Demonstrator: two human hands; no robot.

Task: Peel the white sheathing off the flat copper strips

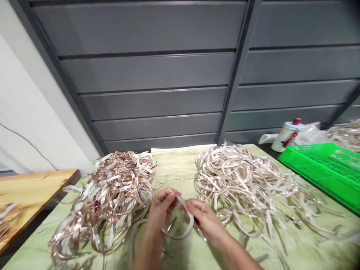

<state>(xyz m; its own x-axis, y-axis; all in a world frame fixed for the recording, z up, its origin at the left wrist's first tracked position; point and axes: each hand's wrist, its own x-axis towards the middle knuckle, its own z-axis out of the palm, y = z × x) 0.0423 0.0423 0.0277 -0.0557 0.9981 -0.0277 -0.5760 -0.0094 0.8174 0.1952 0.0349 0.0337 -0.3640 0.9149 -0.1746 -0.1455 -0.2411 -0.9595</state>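
Left of the grip lies a tangled strip pile (112,202). The left hand (163,204) pinches a curled strip (190,224) near its upper end; the right hand (206,221) pinches it just beside, likely to steady it, the curl hanging between them. Right of the grip spreads a second pile (239,176), then a green crate (306,150) by the table's (174,168) edge. The piles' spacing seemingly leaves the bare lane beyond the grip, reaching the far edge.
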